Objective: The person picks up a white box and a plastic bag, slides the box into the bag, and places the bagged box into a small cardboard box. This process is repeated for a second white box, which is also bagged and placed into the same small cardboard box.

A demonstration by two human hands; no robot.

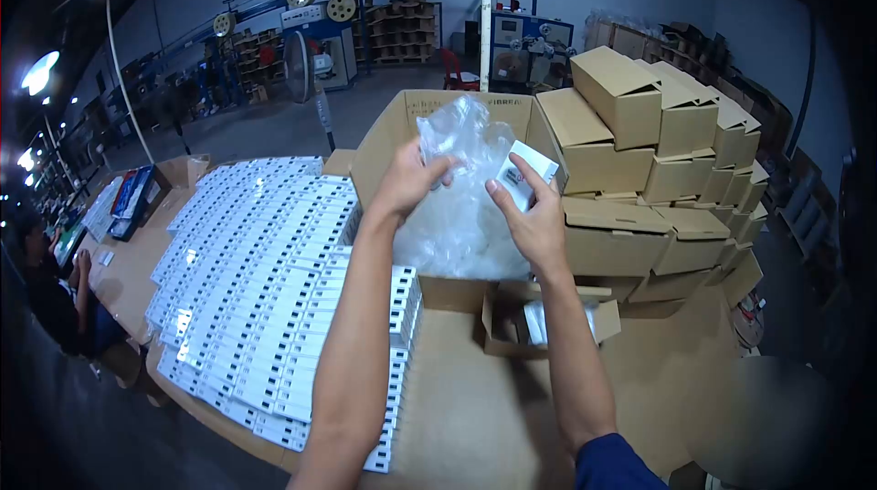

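My left hand (pixel 414 181) is closed on a clear plastic bag (pixel 464 129), which it lifts above a large open carton (pixel 376 161). Between the thumb and fingers of my right hand (pixel 537 216) is a small white box (pixel 527 172) with dark print on its face. More crumpled clear plastic (pixel 448 239) fills the carton below both hands. Under my right forearm, a small open cardboard box (pixel 501 333) stands on the table, with something white in plastic (pixel 537 321) inside it, partly hidden by the arm.
Rows of white boxes (pixel 265 289) cover the table's left side. Brown cardboard boxes (pixel 612 170) are stacked high on the right. Bare cardboard tabletop (pixel 457 399) lies in front. Another person (pixel 55 280) sits at far left, and a fan (pixel 297 65) stands behind.
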